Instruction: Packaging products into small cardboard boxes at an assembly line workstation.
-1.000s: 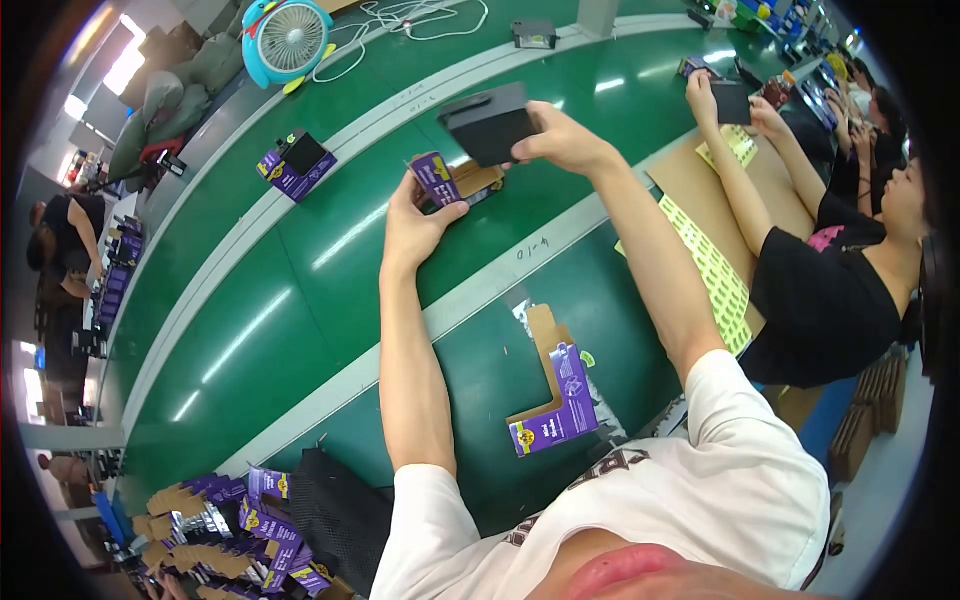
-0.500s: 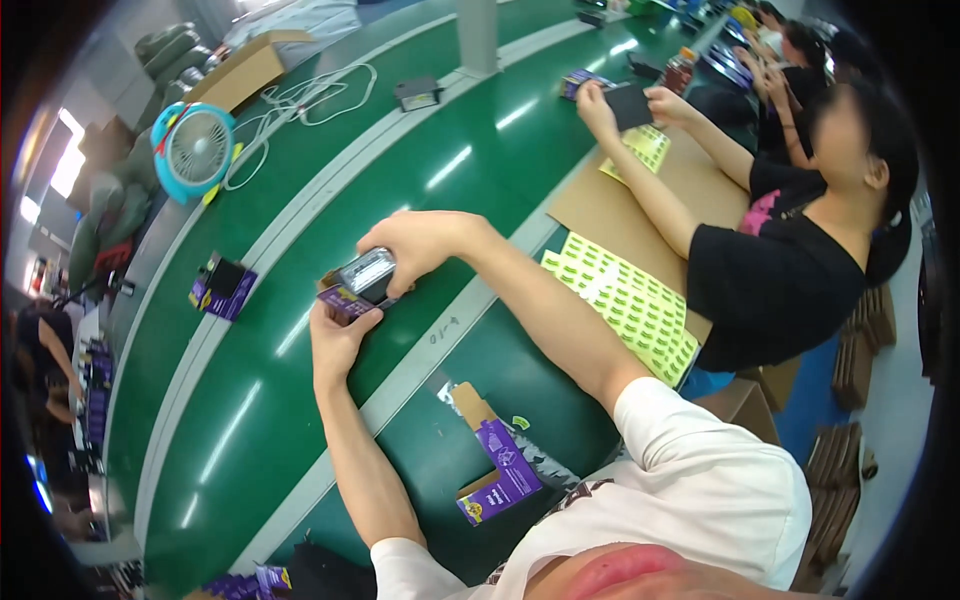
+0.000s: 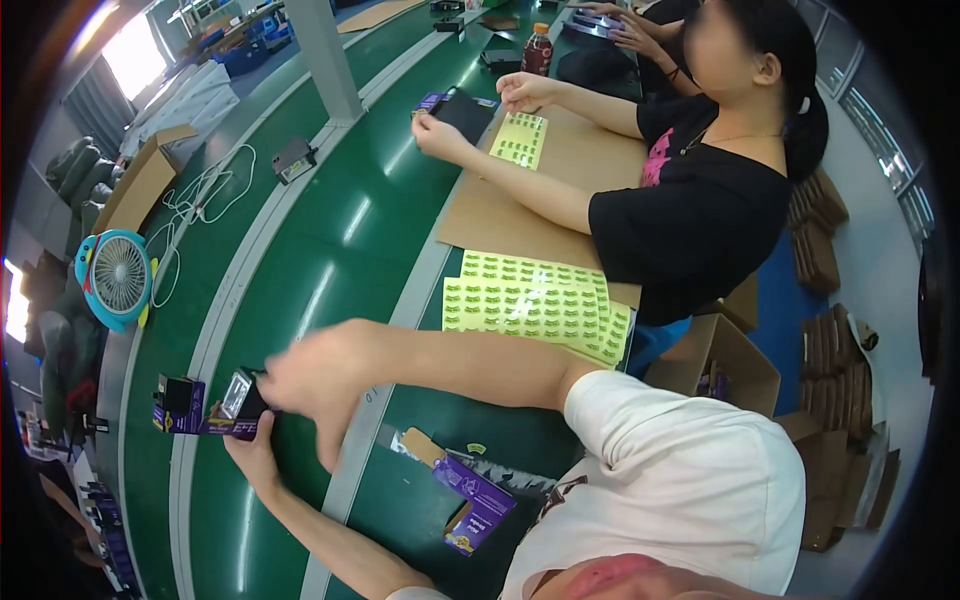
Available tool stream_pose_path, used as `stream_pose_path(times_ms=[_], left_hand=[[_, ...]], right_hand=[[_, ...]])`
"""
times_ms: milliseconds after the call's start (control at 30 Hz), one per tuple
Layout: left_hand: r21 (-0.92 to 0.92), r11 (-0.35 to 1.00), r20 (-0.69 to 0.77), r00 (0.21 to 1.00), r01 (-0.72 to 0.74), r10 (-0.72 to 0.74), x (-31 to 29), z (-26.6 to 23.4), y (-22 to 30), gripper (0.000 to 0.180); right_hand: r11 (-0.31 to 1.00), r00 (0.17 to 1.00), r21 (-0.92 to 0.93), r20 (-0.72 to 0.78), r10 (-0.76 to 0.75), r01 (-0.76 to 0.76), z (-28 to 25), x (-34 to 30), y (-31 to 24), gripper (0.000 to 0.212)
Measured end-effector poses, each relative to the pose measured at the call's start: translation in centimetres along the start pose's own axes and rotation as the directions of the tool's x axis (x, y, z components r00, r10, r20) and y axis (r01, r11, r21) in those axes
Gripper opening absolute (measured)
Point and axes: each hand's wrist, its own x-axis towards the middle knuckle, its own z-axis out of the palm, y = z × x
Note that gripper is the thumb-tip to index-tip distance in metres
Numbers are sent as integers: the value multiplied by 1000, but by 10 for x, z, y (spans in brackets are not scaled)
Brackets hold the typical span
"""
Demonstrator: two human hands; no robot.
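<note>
Over the far-left part of the green bench (image 3: 335, 235), a purple box (image 3: 228, 426) is in work, its mouth upward. A black device (image 3: 240, 396) with a silvery window stands at that mouth; how deep it sits cannot be made out.

The left hand (image 3: 255, 452) grips the box from the near side, thumb laid against its wall (the other fingers are mostly hidden). The right hand (image 3: 325, 378) is blurred beside the device, fingertips at its right edge; whether they pinch it or merely touch it cannot be told.

Just left of the box, a second box (image 3: 178, 421) sits at the far rail (image 3: 236, 290), a black unit (image 3: 174, 394) on top. Beyond lie a blue fan (image 3: 120, 272), a white cable (image 3: 205, 195) and a grey unit (image 3: 293, 160), the last near the pillar (image 3: 325, 60).

Nearer the wearer, past the near rail (image 3: 347, 482), an L-shaped purple carton (image 3: 478, 498) lies flat, a small green sticker (image 3: 478, 448) just beside it. To the right, yellow sticker sheets (image 3: 520, 300) overlap next to a brown cardboard sheet (image 3: 590, 205). Behind that, a co-worker (image 3: 690, 210) in black has one hand on a dark panel (image 3: 468, 116); a bottle (image 3: 537, 50) stands near.
</note>
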Motion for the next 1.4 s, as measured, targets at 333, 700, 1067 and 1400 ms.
stream_pose_path(times_ms=[333, 700, 1067, 1400], left_hand=[[-26, 933, -464, 831, -360, 307, 2, -39, 28, 56], [-107, 720, -865, 421, -686, 272, -2, -35, 89, 21], [-186, 712, -862, 461, -677, 212, -2, -21, 101, 14], [-437, 820, -420, 890, -370, 178, 7, 9, 96, 29]], right_hand=[[955, 818, 97, 496, -290, 280, 87, 15, -49, 74], [931, 695, 68, 647, -314, 358, 104, -25, -84, 74], [896, 778, 44, 478, -408, 443, 125, -78, -96, 55], [914, 921, 114, -37, -388, 390, 41, -75, -25, 7]])
